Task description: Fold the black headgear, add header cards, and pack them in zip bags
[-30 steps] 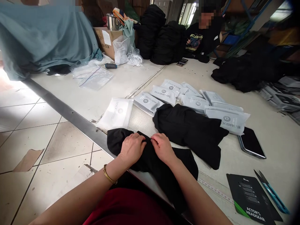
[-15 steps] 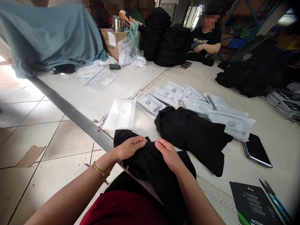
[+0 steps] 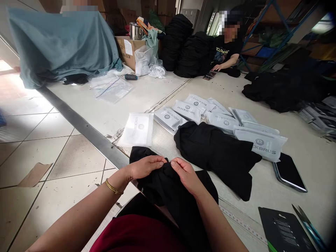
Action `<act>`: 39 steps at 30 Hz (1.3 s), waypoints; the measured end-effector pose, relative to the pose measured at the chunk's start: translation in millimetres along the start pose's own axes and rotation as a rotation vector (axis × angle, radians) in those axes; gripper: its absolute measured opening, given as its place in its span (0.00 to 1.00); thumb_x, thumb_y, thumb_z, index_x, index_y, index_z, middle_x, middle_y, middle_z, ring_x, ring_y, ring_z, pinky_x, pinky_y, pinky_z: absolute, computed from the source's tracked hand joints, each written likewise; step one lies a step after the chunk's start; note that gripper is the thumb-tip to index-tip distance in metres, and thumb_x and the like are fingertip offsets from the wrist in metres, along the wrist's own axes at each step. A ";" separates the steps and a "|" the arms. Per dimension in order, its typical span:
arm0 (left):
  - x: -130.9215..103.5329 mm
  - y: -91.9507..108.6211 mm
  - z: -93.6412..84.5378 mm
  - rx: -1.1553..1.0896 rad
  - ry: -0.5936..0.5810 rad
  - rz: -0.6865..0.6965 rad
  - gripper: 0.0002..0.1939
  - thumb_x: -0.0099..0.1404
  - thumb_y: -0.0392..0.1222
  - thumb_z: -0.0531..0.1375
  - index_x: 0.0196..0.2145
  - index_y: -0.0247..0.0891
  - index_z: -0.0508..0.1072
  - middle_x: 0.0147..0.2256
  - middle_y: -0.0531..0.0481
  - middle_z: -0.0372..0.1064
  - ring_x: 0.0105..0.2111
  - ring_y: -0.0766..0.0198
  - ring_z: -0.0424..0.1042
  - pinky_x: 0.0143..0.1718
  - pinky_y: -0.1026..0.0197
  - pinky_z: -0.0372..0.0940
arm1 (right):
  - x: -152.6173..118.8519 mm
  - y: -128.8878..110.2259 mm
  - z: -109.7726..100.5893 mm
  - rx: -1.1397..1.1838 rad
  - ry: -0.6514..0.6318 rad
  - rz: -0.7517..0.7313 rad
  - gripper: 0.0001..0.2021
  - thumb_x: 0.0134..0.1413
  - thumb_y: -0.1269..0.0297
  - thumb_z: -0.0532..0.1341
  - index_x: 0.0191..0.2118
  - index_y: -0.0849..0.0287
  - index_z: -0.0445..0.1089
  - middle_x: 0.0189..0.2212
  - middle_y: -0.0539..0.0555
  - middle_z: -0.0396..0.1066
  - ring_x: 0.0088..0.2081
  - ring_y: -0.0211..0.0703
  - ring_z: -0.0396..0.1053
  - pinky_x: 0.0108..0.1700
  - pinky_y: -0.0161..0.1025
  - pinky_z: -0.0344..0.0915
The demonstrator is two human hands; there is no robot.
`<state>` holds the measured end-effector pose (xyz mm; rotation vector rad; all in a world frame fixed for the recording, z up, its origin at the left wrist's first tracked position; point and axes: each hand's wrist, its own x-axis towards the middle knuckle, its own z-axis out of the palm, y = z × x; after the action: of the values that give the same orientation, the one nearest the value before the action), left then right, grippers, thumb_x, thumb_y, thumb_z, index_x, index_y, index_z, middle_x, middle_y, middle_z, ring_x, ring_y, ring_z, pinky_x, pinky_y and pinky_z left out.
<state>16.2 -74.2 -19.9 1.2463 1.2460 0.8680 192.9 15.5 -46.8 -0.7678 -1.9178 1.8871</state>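
Here, pinching a gathered bit of the cloth (image 3: 173, 196) between left hand (image 3: 148, 166) and right hand (image 3: 186, 173) — thumb against forefinger on each, fingertips close together. Lying partly on the near side of the worktop (image 3: 147, 94), just short of a white bag (image 3: 138, 129), with the lower end apparently draped past the rim toward the red garment (image 3: 131, 234). Beyond the right hand, a second cloth (image 3: 215, 154), rumpled and not in either grasp, touching the packets (image 3: 223, 120); farther right, a phone (image 3: 290, 171), and nearer, a card (image 3: 278, 224) beside scissors (image 3: 306, 220)

Likeliest trouble: losing the fold through too light a pinch, with so little fabric between the fingertips; dragging the whole piece lapward, from the weight of the draped end; snagging or creasing along the metal edge (image 3: 99, 137) under a hard sideways pull. Possible too — shoving the second cloth into the packets with a careless sweep of the right hand. Cannot tell the exact part under the fingertips, for want of contrast in so much black
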 end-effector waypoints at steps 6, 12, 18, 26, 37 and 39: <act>0.8 -2.1 -0.1 -0.037 0.005 -0.014 0.14 0.65 0.49 0.51 0.37 0.37 0.69 0.34 0.51 0.66 0.36 0.64 0.64 0.41 0.60 0.61 | 2.3 1.4 1.8 -0.163 0.044 -0.073 0.15 0.59 0.56 0.51 0.26 0.57 0.61 0.21 0.45 0.55 0.25 0.35 0.55 0.28 0.33 0.56; 0.8 -2.5 2.4 -0.044 0.012 -0.028 0.15 0.65 0.50 0.51 0.38 0.37 0.69 0.35 0.50 0.67 0.37 0.62 0.66 0.42 0.59 0.61 | -6.1 -4.2 4.5 -0.430 0.332 -0.268 0.07 0.58 0.63 0.54 0.32 0.57 0.68 0.30 0.51 0.67 0.34 0.42 0.63 0.38 0.39 0.61; 3.3 -0.8 2.9 0.021 0.026 -0.005 0.14 0.65 0.48 0.51 0.36 0.36 0.70 0.36 0.50 0.67 0.39 0.61 0.64 0.46 0.57 0.59 | -9.9 -9.1 18.0 -0.597 0.236 -0.555 0.07 0.56 0.69 0.57 0.38 0.54 0.71 0.35 0.52 0.71 0.39 0.42 0.65 0.45 0.43 0.62; 3.7 2.1 5.2 0.076 0.021 -0.045 0.15 0.66 0.48 0.49 0.39 0.37 0.70 0.37 0.50 0.68 0.38 0.62 0.66 0.44 0.59 0.61 | -16.1 0.6 -4.4 -0.455 0.485 -0.241 0.14 0.58 0.60 0.54 0.23 0.57 0.63 0.22 0.48 0.63 0.26 0.38 0.61 0.29 0.36 0.60; -14.5 -0.8 25.0 0.786 0.194 0.097 0.18 0.62 0.45 0.56 0.51 0.48 0.65 0.52 0.49 0.63 0.52 0.52 0.59 0.53 0.46 0.52 | -32.7 30.8 -26.6 -0.997 0.349 -0.261 0.08 0.56 0.68 0.56 0.41 0.58 0.68 0.39 0.54 0.71 0.42 0.48 0.65 0.46 0.47 0.60; -19.8 -2.3 28.0 0.869 0.209 0.110 0.18 0.63 0.44 0.56 0.51 0.49 0.66 0.53 0.49 0.62 0.53 0.52 0.59 0.52 0.46 0.51 | -34.1 32.6 -30.7 -1.039 0.403 -0.244 0.08 0.57 0.68 0.54 0.41 0.58 0.68 0.39 0.56 0.71 0.42 0.49 0.65 0.45 0.48 0.60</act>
<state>39.6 -99.2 -21.4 1.9486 1.8325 0.5356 242.6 19.1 -72.9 -0.9986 -2.4765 0.4317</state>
